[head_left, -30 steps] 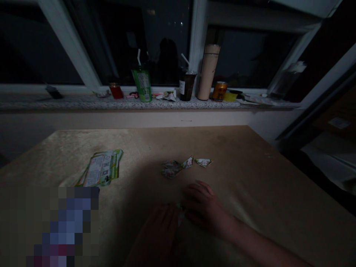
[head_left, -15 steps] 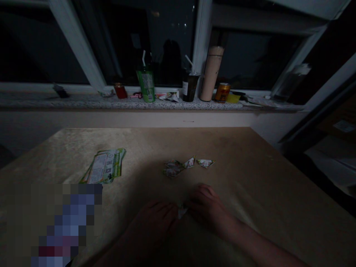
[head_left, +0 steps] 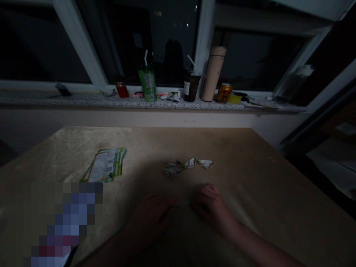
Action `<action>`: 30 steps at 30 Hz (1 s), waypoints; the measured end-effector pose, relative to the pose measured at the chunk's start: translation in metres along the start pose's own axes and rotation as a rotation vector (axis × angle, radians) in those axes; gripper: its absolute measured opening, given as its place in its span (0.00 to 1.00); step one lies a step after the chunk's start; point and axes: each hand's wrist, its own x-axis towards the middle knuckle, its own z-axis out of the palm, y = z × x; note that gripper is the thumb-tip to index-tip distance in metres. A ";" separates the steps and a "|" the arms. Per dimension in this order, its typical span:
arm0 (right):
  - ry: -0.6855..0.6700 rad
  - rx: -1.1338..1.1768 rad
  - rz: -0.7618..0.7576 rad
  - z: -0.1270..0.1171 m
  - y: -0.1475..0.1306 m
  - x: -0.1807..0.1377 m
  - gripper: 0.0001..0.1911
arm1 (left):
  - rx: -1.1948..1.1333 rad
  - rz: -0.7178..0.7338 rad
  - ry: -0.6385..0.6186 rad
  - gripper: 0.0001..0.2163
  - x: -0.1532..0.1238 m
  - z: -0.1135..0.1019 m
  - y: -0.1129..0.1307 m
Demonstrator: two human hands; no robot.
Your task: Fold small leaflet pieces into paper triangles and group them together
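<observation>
The bare, ungloved left hand [head_left: 151,215] and bare, ungloved right hand [head_left: 210,204] have rounded knuckles. Directly behind the grip, each narrows at an uncovered wrist. Farther behind, the bare left forearm [head_left: 111,244] and the bare right forearm [head_left: 256,241] broaden smoothly; shadow blurs finer detail, especially on the left.

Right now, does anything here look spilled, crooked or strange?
No spill shows, though the light is dim. Oddest is a coarse pixelated patch at the picture's lower left, hiding detail there. Just beyond it, the green-and-white printed sheets are stacked unevenly, with edges askew.
</observation>
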 end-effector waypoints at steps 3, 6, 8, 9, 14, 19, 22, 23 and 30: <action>-0.021 0.002 0.036 0.001 0.000 0.001 0.05 | 0.013 -0.032 0.027 0.17 -0.001 0.005 -0.002; -0.042 -0.031 0.045 0.001 -0.001 0.001 0.04 | 0.036 -0.015 0.035 0.19 -0.002 0.009 -0.002; -0.051 -0.042 0.043 0.002 -0.001 0.001 0.05 | 0.061 0.007 0.026 0.20 -0.002 0.010 -0.002; -0.052 -0.042 0.045 0.002 -0.001 0.001 0.05 | 0.075 0.015 0.023 0.21 -0.002 0.011 -0.001; -0.039 -0.038 0.049 0.003 0.001 0.000 0.04 | 0.165 0.015 0.012 0.21 0.000 0.012 0.000; -0.033 -0.045 0.041 0.003 0.002 0.000 0.04 | 0.239 0.001 0.040 0.22 0.002 0.016 -0.002; -0.027 -0.051 0.029 0.003 0.001 0.000 0.03 | 0.334 0.055 0.025 0.26 0.000 0.020 0.001; -0.028 -0.053 0.028 0.003 0.001 0.000 0.03 | 0.371 0.101 0.017 0.28 -0.001 0.021 0.004; -0.025 -0.035 0.042 0.004 0.002 0.000 0.05 | 0.351 0.192 -0.012 0.29 -0.013 0.027 0.025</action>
